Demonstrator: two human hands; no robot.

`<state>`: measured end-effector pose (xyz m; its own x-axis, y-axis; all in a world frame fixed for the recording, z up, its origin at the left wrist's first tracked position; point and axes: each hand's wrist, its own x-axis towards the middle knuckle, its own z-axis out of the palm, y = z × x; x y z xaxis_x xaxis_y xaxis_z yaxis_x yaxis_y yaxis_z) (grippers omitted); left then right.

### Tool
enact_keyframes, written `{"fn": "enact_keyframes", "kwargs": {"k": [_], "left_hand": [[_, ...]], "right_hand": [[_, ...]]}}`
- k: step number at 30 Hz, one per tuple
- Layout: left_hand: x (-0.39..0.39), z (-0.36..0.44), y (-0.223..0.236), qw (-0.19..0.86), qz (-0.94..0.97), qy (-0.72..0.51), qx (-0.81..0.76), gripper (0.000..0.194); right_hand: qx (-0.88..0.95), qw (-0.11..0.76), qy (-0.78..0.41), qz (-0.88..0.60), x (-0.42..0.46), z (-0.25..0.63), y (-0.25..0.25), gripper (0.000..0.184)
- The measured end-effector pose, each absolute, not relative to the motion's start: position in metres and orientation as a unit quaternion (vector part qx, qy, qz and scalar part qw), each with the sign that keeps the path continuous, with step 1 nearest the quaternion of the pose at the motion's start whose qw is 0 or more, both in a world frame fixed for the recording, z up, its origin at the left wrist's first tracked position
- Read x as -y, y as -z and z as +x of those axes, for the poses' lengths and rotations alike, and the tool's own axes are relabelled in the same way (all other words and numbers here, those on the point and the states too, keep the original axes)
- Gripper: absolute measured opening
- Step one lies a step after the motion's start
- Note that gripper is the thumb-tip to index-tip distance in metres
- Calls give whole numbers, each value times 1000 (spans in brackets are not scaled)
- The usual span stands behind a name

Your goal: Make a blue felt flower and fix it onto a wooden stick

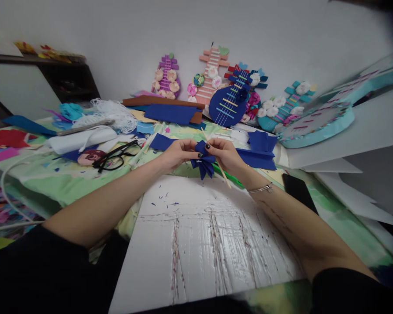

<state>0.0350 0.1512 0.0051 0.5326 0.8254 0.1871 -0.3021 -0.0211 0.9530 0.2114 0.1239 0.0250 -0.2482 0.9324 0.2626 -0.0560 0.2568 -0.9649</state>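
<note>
Blue felt, cut into pointed petals and gathered into a half-formed flower, sits pinched between the left hand and the right hand, which also grips a thin wooden stick, just above the scored white cutting board; its petals hang loose, unshaped.

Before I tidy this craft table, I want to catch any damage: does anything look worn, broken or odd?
The white cutting board under the hands is heavily scored, with dark-stained cut lines crossing it and blue scraps scattered near its far edge. Both hands, left hand and right hand, pinch a blue felt flower. Nothing else looks broken.
</note>
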Motion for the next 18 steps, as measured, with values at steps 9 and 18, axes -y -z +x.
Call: {"fn": "enact_keyframes", "kwargs": {"k": [9, 18], "left_hand": [[-154, 36, -2, 608, 612, -459, -211, 30], [-147, 36, -9, 544, 656, -480, -209, 35]], "right_hand": [[562, 494, -568, -342, -124, 213, -24, 19], [532, 476, -597, -365, -125, 215, -23, 13]]}}
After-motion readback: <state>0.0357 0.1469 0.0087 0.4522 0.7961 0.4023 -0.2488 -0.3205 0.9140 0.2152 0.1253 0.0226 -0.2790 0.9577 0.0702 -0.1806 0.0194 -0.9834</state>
